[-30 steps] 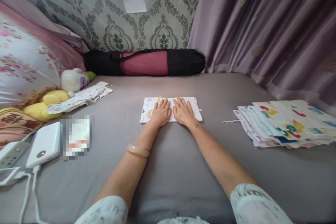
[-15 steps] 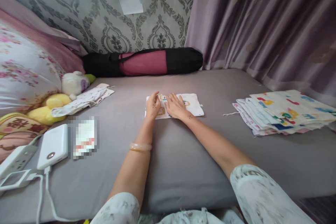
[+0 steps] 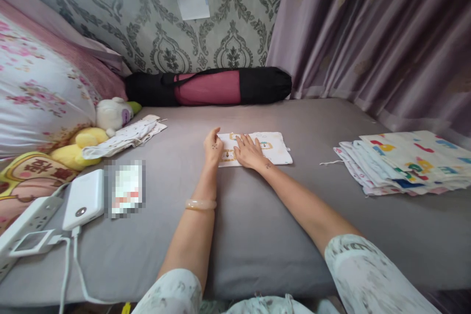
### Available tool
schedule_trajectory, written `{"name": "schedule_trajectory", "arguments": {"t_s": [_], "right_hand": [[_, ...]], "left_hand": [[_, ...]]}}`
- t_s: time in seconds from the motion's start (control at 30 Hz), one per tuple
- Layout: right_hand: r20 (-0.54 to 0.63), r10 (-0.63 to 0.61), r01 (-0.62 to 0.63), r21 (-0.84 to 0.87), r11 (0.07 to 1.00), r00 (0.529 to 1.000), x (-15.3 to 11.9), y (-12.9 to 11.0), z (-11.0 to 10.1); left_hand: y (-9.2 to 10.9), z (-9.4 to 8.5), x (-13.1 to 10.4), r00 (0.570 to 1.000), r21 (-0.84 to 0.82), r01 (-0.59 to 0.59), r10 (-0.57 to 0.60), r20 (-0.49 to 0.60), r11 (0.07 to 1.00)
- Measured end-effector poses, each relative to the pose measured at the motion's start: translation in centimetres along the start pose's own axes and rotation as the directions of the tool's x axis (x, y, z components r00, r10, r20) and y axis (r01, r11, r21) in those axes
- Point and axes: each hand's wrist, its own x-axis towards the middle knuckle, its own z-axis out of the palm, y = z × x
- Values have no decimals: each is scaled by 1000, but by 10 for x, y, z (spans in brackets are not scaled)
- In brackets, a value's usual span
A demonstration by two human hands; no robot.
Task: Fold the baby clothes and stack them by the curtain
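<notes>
A white cloth printed with yellow and teal figures lies flat, folded into a rectangle, in the middle of the grey bed sheet. My right hand rests palm down on it, fingers spread. At the cloth's left edge is my left hand, turned on its side with the thumb up; its other fingers are mostly hidden, so whether they grip the edge cannot be seen. A small white tag sticks out from the cloth's right side.
Folded printed cloths are stacked at right. Left are another folded cloth, plush toys, a white power bank, a power strip with cables, and a blurred packet. A black and red rolled bag lies along the wall.
My left hand has shifted left to the cloth's edge, uncovering more of the print. My right hand stays flat on the cloth. The camera view has turned slightly left.
</notes>
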Motion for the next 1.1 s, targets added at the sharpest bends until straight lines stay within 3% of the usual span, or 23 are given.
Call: {"name": "schedule_trajectory", "arguments": {"t_s": [0.27,0.47,0.7,0.8,1.1], "right_hand": [[-11,-34,34,37,999,999,15,-27,3],[-21,-39,39,22,999,999,18,-25,17],[35,-17,17,3,1000,999,24,-29,8],[4,-58,58,6,998,998,25,-39,4],[-15,-99,100,27,995,995,26,-51,24]], "left_hand": [[-15,-9,10,966,-249,158,-202,-161,955],[-19,-13,9,925,-325,257,-329,-190,910],[-16,-15,13,898,-330,331,-403,-178,884],[-13,-18,13,877,-380,343,-438,-198,859],[-13,-26,13,846,-441,348,-480,-233,827]]}}
